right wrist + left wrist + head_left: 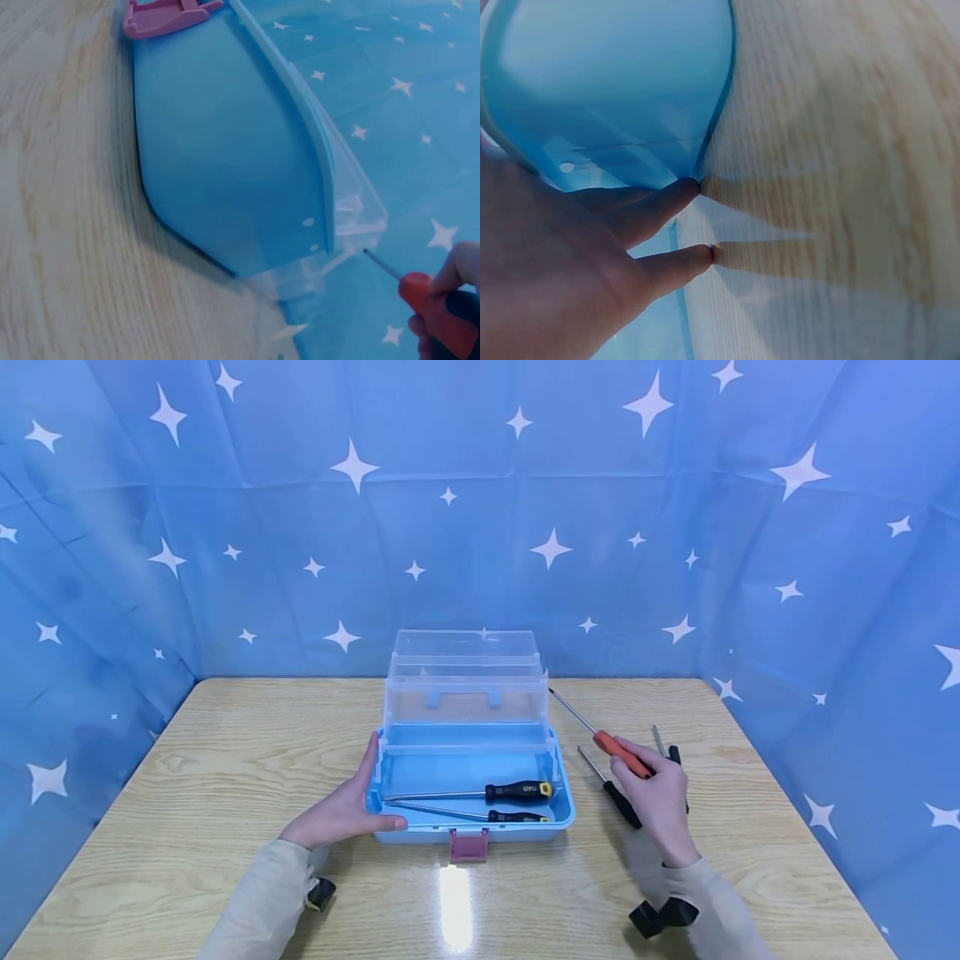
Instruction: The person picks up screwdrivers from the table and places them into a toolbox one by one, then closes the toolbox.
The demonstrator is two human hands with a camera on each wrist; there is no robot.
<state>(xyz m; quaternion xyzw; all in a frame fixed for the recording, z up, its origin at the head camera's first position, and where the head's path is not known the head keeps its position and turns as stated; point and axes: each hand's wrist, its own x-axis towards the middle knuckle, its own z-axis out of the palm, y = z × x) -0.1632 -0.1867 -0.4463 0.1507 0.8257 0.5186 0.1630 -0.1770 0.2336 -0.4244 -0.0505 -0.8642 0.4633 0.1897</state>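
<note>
A blue box (525, 834) stands on the table (225, 802), its clear lid (465, 670) raised. The right grip (658, 793) grasps a red screwdriver (606, 742) right of the box, tip near the lid. The left grip (347, 810) is unclenched, fingers against the box's left side, thumb at its front rim. Two black screwdrivers (513, 791) lie inside the box.

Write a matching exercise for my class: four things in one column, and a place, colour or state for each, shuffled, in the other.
1. Orange screwdriver
2. Lid
3. Latch
4. Left hand

A. At the box's left end
B. In the right hand
C. Pinkish purple
D. Clear and raised

Pairs: 1-B, 2-D, 3-C, 4-A
</note>
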